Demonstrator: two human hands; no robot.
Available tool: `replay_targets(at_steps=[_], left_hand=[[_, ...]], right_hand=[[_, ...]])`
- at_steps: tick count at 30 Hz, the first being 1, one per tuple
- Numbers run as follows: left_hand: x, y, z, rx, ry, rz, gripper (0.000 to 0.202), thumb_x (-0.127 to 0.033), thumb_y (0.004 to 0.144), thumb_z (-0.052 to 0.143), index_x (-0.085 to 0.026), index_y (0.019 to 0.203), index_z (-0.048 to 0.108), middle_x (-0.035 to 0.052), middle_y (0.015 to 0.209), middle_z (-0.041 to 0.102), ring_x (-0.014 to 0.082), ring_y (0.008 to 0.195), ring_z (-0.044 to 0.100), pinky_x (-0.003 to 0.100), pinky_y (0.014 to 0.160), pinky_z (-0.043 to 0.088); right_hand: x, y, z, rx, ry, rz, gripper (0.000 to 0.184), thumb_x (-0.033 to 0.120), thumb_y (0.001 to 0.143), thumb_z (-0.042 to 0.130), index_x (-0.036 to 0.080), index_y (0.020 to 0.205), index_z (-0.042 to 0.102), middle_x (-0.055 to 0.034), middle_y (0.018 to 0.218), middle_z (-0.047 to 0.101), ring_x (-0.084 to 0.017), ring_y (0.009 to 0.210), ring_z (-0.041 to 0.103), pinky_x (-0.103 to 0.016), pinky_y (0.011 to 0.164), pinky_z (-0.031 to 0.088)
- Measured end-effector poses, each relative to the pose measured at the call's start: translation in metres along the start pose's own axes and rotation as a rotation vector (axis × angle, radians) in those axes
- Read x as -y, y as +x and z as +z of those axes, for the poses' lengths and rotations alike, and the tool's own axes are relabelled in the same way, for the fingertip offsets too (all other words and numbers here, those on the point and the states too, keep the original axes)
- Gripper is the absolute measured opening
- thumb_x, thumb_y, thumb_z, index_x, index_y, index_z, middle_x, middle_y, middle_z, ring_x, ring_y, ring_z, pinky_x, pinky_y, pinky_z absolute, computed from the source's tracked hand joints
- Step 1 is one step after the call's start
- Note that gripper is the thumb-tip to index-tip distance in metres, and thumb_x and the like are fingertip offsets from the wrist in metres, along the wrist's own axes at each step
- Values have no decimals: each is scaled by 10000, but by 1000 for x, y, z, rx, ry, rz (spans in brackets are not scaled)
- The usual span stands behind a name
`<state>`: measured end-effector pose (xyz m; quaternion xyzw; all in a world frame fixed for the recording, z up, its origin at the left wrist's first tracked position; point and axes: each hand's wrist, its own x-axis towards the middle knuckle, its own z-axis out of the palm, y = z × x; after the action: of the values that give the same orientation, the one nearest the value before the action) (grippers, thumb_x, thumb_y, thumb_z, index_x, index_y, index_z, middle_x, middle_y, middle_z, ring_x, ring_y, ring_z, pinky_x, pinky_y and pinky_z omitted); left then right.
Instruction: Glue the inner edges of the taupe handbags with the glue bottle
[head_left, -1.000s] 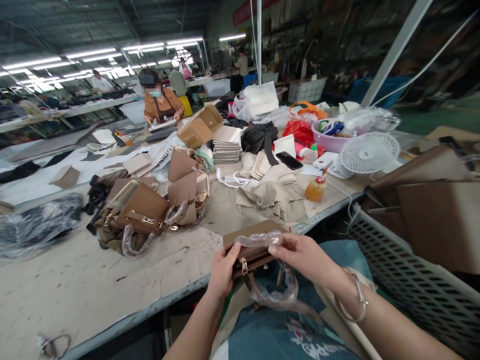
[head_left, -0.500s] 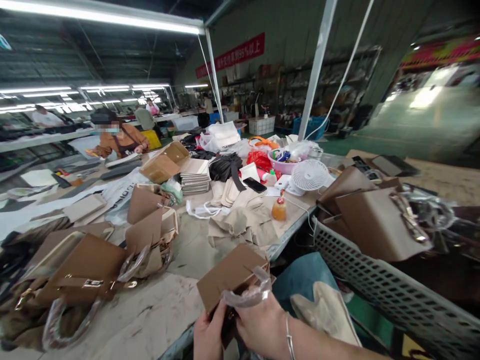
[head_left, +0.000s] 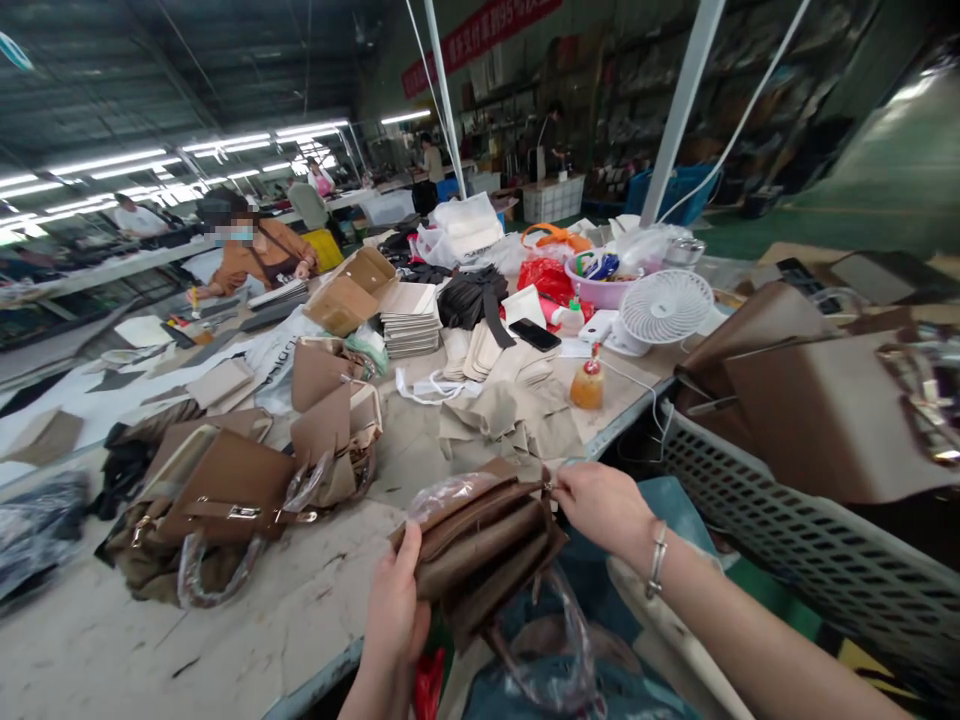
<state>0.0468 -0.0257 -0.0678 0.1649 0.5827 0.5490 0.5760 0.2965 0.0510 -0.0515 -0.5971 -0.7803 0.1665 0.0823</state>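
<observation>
A brown handbag (head_left: 480, 560) is held between my two hands over the table's front edge, its top turned toward me with the folds and compartments showing. One plastic-wrapped handle hangs down toward my lap, and clear plastic covers another at the far side. My left hand (head_left: 397, 600) grips the bag's left end, thumb on top. At the right upper corner, my right hand (head_left: 600, 505) pinches the end of the bag near a small metal fitting. A bracelet circles my right wrist. More brown handbags (head_left: 232, 480) with plastic-wrapped handles lie on the table to the left.
A grey perforated crate (head_left: 780, 520) with brown bags stands at the right. On the table (head_left: 315, 610) are a white fan (head_left: 667, 305), a phone (head_left: 535, 335), a bottle of orange liquid (head_left: 587, 383) and stacked panels (head_left: 411, 325). Across the table sits a co-worker (head_left: 262, 250).
The bag has turned from its flat brown side to its folded top. My right hand has moved from beside my left hand to the bag's right corner. The view has shifted left.
</observation>
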Motion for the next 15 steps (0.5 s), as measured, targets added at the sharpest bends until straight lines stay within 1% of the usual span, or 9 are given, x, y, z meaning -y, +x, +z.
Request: replay_targets(at_steps=[2,3,4,6,8,10,11,13,15], left_hand=[[-7,-1,2,15,-76,-44,453,-455,815,657,-113,1112,661,130,1070,728,278,1036,669,362,893,545],[-10,-1,3,28,-99,-67,442,-427,817,664,-110,1125,658,135,1065,729,278,1023,675,363,887,548],[-12,-2,4,37,-112,-87,427,-399,823,664,-108,1135,655,140,1055,731,278,1008,681,367,882,552],[-12,-2,5,28,-139,-124,397,-363,845,643,-104,1146,649,151,1035,735,278,974,694,380,868,561],[-9,-3,4,-20,-185,-162,389,-353,868,612,-90,1153,638,166,1030,733,279,938,704,395,849,572],[-2,-5,3,-74,-228,-213,397,-345,878,596,-78,1172,619,175,1031,731,275,903,712,400,827,582],[2,-7,3,-94,-240,-242,403,-339,879,596,-77,1186,608,175,1028,731,269,885,715,394,815,587],[11,-12,4,-119,-249,-300,421,-335,874,606,-84,1211,590,164,1007,737,259,851,720,384,798,592],[18,-18,6,-124,-253,-344,450,-356,866,616,-103,1236,576,152,1004,739,260,848,721,385,796,592]], right_hand=[[-11,4,5,19,70,0,160,267,841,556,184,858,692,-87,842,707,-249,818,662,-343,723,493],[-16,5,8,37,160,-16,228,281,812,589,178,990,686,-93,940,710,-248,884,661,-347,770,502],[-20,5,13,61,287,-36,385,292,783,616,168,1147,639,-107,1086,687,-251,987,643,-354,837,501],[-25,4,21,155,617,-99,686,306,747,643,151,1387,452,-133,1376,521,-259,1213,533,-380,986,445],[-28,4,30,301,921,-191,794,323,742,655,163,1456,349,-124,1491,381,-266,1330,415,-406,1075,366],[-26,2,38,415,1089,-272,838,345,741,682,179,1475,312,-112,1497,376,-271,1344,395,-421,1104,325],[-25,2,42,439,1110,-299,871,354,734,704,185,1483,293,-109,1483,398,-271,1333,409,-422,1108,319],[-20,1,51,410,1044,-309,918,378,702,752,195,1479,298,-98,1426,472,-266,1278,471,-416,1096,341],[-17,3,63,308,902,-280,879,393,647,791,211,1418,410,-75,1318,564,-258,1178,547,-406,1059,389]])
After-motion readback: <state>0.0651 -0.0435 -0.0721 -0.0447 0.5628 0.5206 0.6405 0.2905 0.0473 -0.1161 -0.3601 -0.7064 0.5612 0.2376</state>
